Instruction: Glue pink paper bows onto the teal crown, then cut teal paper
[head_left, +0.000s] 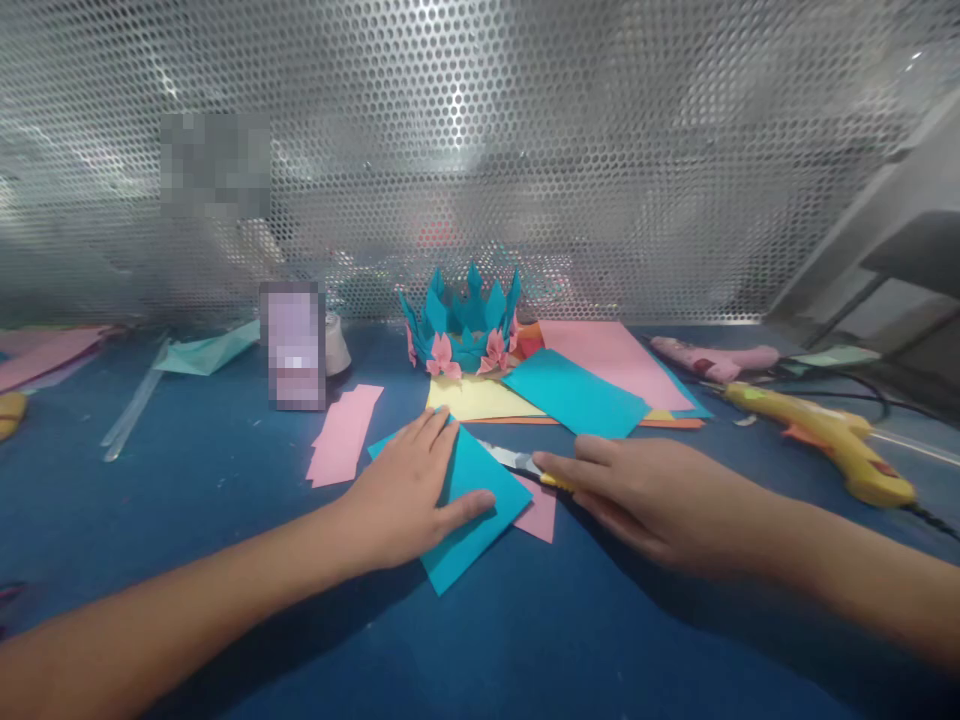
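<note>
Here we are at the right hand (652, 490), fingers closed around a cutter (514, 458), a bit of yellow showing below the fingertips and the pale blade pointing away to the left. That blade lies right along the upper right edge of a teal square of paper (465, 545); whether it sits between layers, I cannot tell. And on the square itself, the left hand (412, 490), spread flat, palm down, grasping nothing, simply pressing the paper to the blue table (585, 650). A pink piece (538, 515) peeks out from under the square's right corner. Moving outward, pink strips (347, 435) lie overlapped just to the left, and beyond the hands comes a pale yellow sheet (472, 398), with a teal rectangle (574, 393) and a large pink sheet (615, 360) to its right. Centre stage at the back, a teal paper crown (466, 355) stands upright, pink flowers (441, 355) round its base! Off to the right lie a yellow glue gun (817, 430) and a pink glue gun (712, 358); over on the left, a phone (297, 340) stands upright, its screen blurred, before a perforated metal panel (465, 150).
</note>
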